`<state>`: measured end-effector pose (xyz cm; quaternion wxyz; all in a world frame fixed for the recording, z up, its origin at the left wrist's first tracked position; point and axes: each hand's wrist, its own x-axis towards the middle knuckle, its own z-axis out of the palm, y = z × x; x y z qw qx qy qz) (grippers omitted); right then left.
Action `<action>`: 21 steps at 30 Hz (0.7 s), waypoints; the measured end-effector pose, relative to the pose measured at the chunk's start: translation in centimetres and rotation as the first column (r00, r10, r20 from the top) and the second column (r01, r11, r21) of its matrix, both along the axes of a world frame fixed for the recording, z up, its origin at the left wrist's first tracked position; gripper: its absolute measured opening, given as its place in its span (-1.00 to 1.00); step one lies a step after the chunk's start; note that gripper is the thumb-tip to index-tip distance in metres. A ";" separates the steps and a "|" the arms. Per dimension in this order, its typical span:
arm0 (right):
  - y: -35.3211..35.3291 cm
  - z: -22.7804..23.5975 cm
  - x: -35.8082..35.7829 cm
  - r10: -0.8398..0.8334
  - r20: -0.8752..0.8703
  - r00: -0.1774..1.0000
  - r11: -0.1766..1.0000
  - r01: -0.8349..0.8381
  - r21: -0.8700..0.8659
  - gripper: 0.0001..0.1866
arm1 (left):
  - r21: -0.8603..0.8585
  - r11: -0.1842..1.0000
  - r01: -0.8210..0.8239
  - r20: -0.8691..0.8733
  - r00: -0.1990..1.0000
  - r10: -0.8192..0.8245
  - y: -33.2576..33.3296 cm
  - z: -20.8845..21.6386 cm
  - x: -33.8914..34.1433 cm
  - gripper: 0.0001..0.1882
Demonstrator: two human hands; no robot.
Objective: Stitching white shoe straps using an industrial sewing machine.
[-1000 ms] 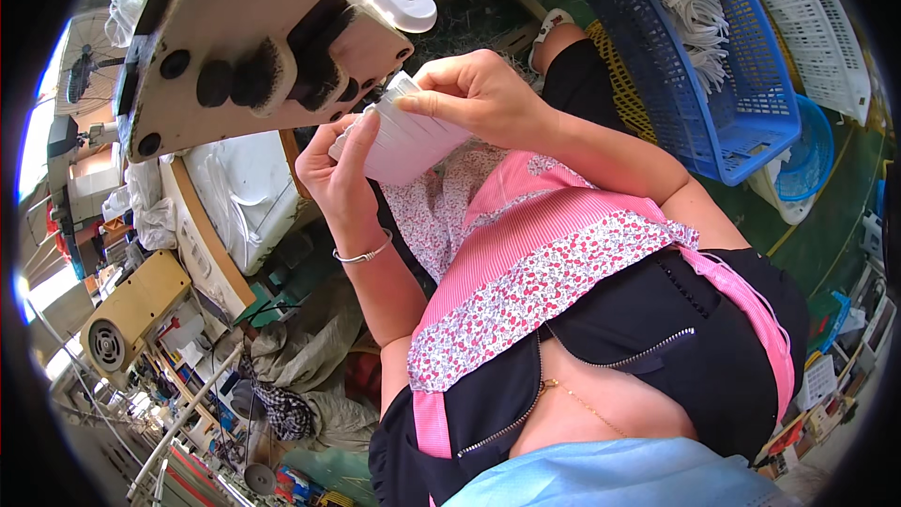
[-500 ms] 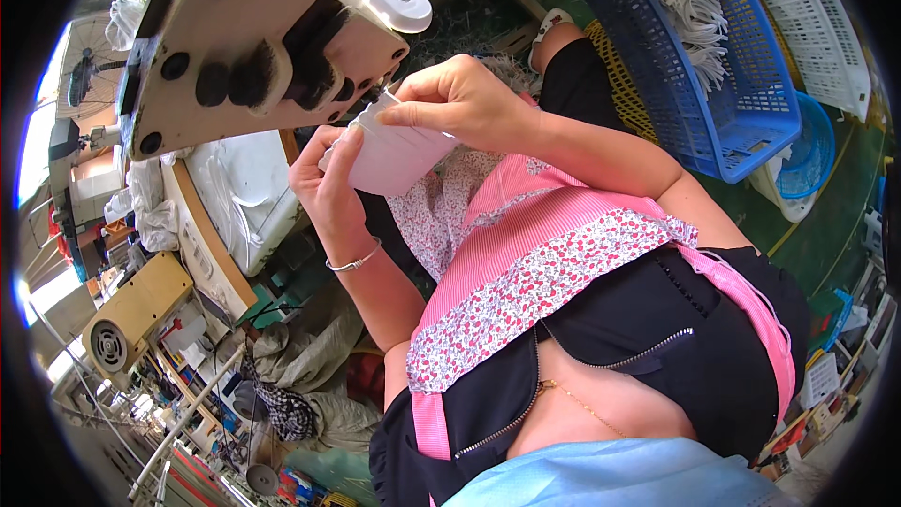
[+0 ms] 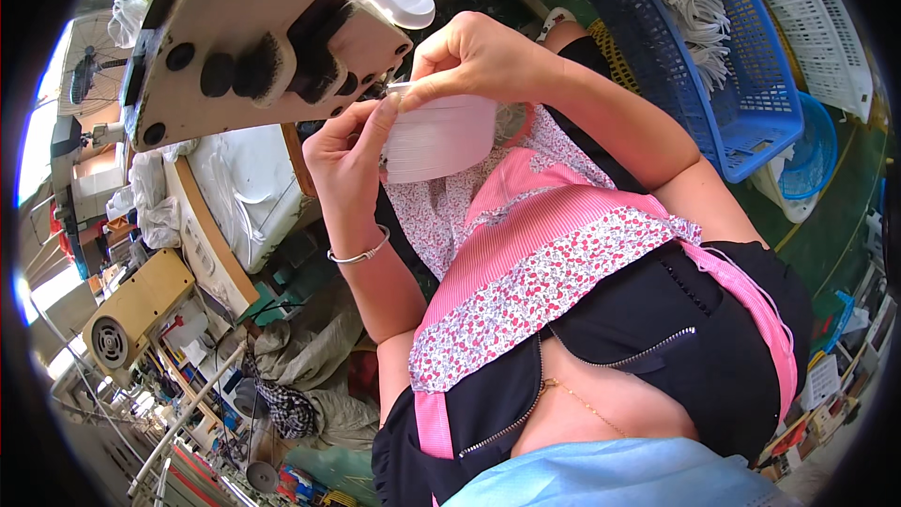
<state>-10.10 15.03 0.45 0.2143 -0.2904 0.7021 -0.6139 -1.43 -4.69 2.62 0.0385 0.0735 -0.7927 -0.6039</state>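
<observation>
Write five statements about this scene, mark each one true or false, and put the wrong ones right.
1. The left hand and the right hand both grip the white material. True.
2. The silver bracelet is on the right wrist. False: it is on the left wrist.
3. The blue basket holds bundled white strips. True.
4. The apron is plain green. False: it is pink, with flowery patterned bands.
5. In the picture, the white basket stands left of the blue basket. False: it stands to its right.
</observation>
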 end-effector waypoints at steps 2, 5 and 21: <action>0.2 0.2 -0.6 0.039 -0.060 0.997 0.999 -0.038 0.014 -0.74 | 0.024 1.000 -0.016 -0.028 0.999 0.016 0.4 -0.1 0.1 -0.85; 0.3 1.2 -1.0 0.083 -0.113 0.990 0.994 -0.073 0.086 -0.74 | -0.035 0.999 -0.039 0.016 0.999 0.039 1.0 0.9 0.2 -0.87; 4.0 2.4 -6.3 0.416 -0.139 0.898 0.882 -0.362 0.302 -0.62 | 0.314 0.930 -0.192 0.018 0.980 0.196 4.1 -0.3 0.6 -0.84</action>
